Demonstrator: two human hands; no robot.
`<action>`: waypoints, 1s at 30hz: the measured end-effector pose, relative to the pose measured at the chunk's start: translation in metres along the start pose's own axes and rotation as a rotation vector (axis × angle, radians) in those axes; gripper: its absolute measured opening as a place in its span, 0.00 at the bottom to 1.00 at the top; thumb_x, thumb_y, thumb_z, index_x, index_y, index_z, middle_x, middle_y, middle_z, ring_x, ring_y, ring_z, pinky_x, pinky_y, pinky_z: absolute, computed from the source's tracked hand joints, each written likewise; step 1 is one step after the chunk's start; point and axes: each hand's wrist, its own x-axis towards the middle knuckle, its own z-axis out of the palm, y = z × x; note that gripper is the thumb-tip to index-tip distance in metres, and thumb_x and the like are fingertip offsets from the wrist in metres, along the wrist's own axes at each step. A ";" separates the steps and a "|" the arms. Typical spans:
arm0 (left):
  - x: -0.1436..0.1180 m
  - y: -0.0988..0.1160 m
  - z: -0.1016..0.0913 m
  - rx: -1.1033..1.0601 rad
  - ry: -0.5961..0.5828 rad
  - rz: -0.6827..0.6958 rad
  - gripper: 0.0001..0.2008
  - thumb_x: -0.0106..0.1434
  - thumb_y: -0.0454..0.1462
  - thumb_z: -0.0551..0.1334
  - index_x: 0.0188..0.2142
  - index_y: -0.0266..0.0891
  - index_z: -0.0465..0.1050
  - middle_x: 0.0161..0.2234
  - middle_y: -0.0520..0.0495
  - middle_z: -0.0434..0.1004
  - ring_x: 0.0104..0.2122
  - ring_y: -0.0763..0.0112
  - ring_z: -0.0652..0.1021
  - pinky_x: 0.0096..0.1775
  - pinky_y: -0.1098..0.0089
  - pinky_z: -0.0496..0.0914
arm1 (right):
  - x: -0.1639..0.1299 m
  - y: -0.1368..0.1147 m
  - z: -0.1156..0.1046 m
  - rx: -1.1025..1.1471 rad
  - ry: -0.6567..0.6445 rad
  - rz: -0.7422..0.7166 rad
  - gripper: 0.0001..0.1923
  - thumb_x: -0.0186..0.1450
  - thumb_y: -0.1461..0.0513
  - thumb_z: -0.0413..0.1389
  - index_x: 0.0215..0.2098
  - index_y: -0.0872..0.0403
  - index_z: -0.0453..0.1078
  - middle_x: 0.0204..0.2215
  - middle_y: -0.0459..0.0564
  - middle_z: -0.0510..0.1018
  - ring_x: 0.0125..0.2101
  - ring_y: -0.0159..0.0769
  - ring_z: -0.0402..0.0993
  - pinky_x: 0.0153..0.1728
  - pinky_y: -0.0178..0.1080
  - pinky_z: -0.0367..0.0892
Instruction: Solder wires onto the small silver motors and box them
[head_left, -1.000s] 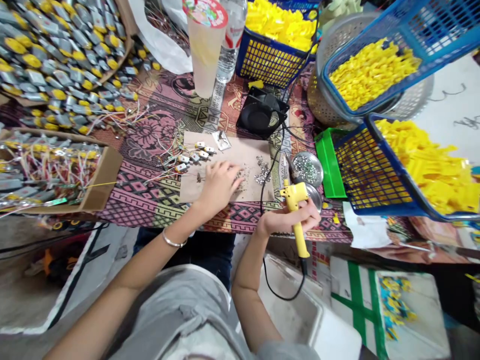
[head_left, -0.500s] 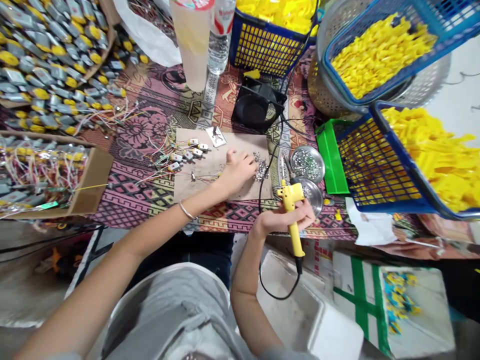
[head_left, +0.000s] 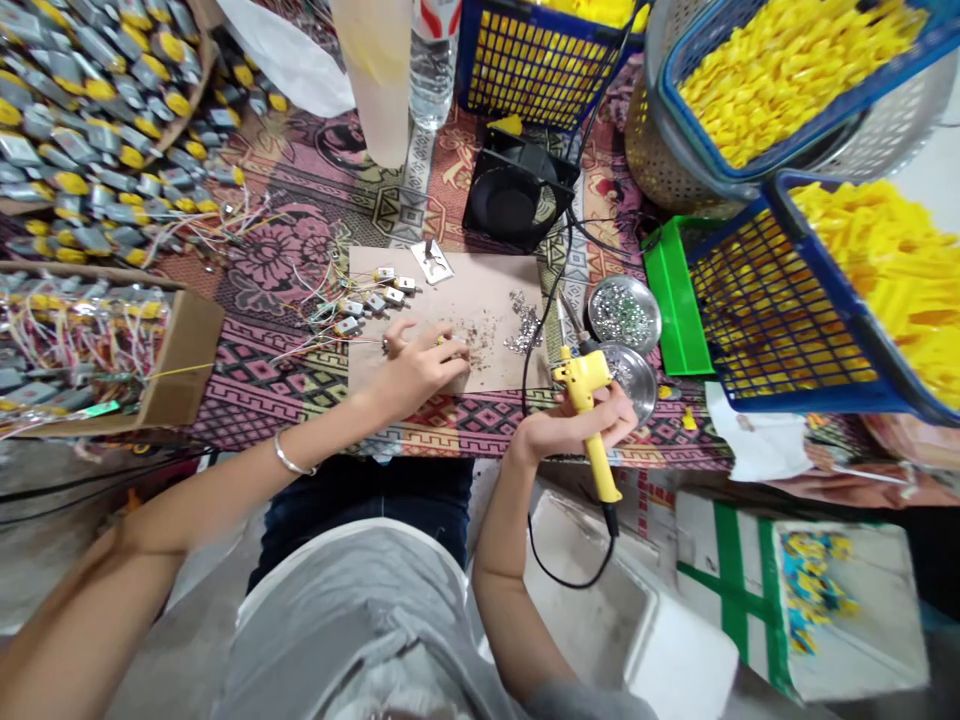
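My right hand (head_left: 577, 425) is wrapped round a yellow soldering iron (head_left: 589, 385), gun-shaped, its metal tip pointing away from me. My left hand (head_left: 420, 372) rests on a brown board (head_left: 487, 270), fingers bent and apart, tips down on it. A small part with thin wires lies by the thumb, mostly covered by the hand. Behind the hand several small motors (head_left: 375, 303) with wires lie in a group. A pile of tiny metal pieces (head_left: 525, 325) and brown crumbs (head_left: 480, 335) are on the board's right half. A flat metal plate (head_left: 432, 262) lies at its far edge.
Two metal dishes (head_left: 624, 312) of small parts stand right of the iron, beside a green tray (head_left: 675, 300). A black fan (head_left: 517, 195) stands behind the board. Blue baskets (head_left: 780, 310) hold yellow pieces. Boxed motors (head_left: 82, 330) are at left. The iron's black cord (head_left: 570, 583) hangs over the edge.
My left hand has moved left and towards me, from beside the metal pieces to the wired part. The crumbs now show. My right hand still holds the soldering iron. The view has shifted slightly.
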 end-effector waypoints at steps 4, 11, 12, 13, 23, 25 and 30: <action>0.008 -0.003 -0.016 -0.061 0.092 -0.106 0.13 0.78 0.36 0.61 0.54 0.52 0.82 0.56 0.46 0.82 0.63 0.48 0.71 0.63 0.40 0.53 | 0.000 0.000 0.000 -0.037 -0.021 0.030 0.21 0.66 0.38 0.47 0.40 0.45 0.58 0.35 0.47 0.59 0.31 0.36 0.62 0.25 0.43 0.63; 0.085 -0.013 -0.019 -0.138 0.115 -0.221 0.10 0.76 0.34 0.63 0.50 0.46 0.84 0.53 0.43 0.83 0.59 0.47 0.74 0.60 0.41 0.56 | 0.004 0.004 0.000 0.013 0.023 0.017 0.17 0.67 0.42 0.48 0.39 0.45 0.58 0.35 0.47 0.60 0.29 0.35 0.61 0.24 0.41 0.60; 0.095 -0.012 -0.015 -0.150 0.101 -0.226 0.09 0.75 0.34 0.64 0.50 0.45 0.84 0.53 0.42 0.82 0.59 0.47 0.75 0.61 0.41 0.56 | 0.005 0.004 0.001 0.034 0.038 0.018 0.16 0.67 0.43 0.49 0.39 0.45 0.59 0.35 0.47 0.60 0.29 0.34 0.61 0.23 0.41 0.60; 0.105 -0.011 -0.010 -0.158 0.096 -0.232 0.09 0.75 0.35 0.65 0.50 0.44 0.84 0.53 0.42 0.82 0.58 0.47 0.75 0.61 0.41 0.56 | 0.005 0.005 0.001 0.047 0.048 0.018 0.15 0.67 0.44 0.49 0.39 0.45 0.59 0.34 0.47 0.61 0.28 0.34 0.61 0.23 0.41 0.60; 0.137 -0.011 0.015 -0.162 0.166 -0.272 0.04 0.74 0.34 0.66 0.42 0.42 0.81 0.46 0.45 0.86 0.51 0.51 0.77 0.60 0.43 0.56 | 0.008 0.010 0.001 0.067 0.070 0.028 0.17 0.68 0.43 0.52 0.39 0.46 0.64 0.31 0.45 0.63 0.26 0.33 0.63 0.22 0.40 0.66; 0.134 -0.010 0.006 -0.186 0.156 -0.307 0.04 0.74 0.33 0.66 0.42 0.42 0.81 0.44 0.46 0.87 0.51 0.52 0.77 0.60 0.43 0.55 | 0.007 0.010 0.001 0.055 0.041 0.015 0.17 0.69 0.43 0.51 0.40 0.46 0.63 0.32 0.45 0.62 0.26 0.33 0.63 0.22 0.39 0.65; 0.098 0.006 -0.030 -0.361 0.098 -0.389 0.04 0.73 0.35 0.68 0.41 0.43 0.83 0.44 0.47 0.87 0.51 0.53 0.79 0.60 0.44 0.56 | 0.007 0.010 0.002 -0.008 0.032 -0.001 0.17 0.70 0.43 0.47 0.40 0.46 0.60 0.31 0.44 0.60 0.25 0.31 0.60 0.20 0.37 0.60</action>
